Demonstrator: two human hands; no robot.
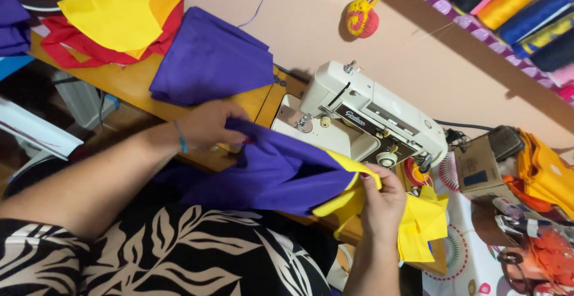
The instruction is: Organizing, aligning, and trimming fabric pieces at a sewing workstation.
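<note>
Closest to me is the leaf-patterned black-and-white garment [173, 254], which fills the bottom of the view and is cut off by the lower edge. Above it my left hand [209, 125] is closed on the far edge of the purple fabric [275, 173] — its fingertips are tucked under the cloth, so I cannot see how they pinch. My right hand [382, 203] is clamped on the yellow fabric [418, 221] where it meets the purple piece; the thumb lies on top, the other fingers hidden behind the fold. The joined cloth stretches between both hands across the front of the wooden table [134, 84], just in front of the white sewing machine [371, 119]. The needle area is partly covered by the purple cloth and hard to make out.

On the table's far end lie a folded purple piece [209, 60] and a stack of yellow and red pieces [113, 18], clipped by the top edge. A round yellow-and-red pincushion [362, 20] hangs on the wall — rolls of fabric [520, 3] sit on the shelf, only partly in view.
</note>
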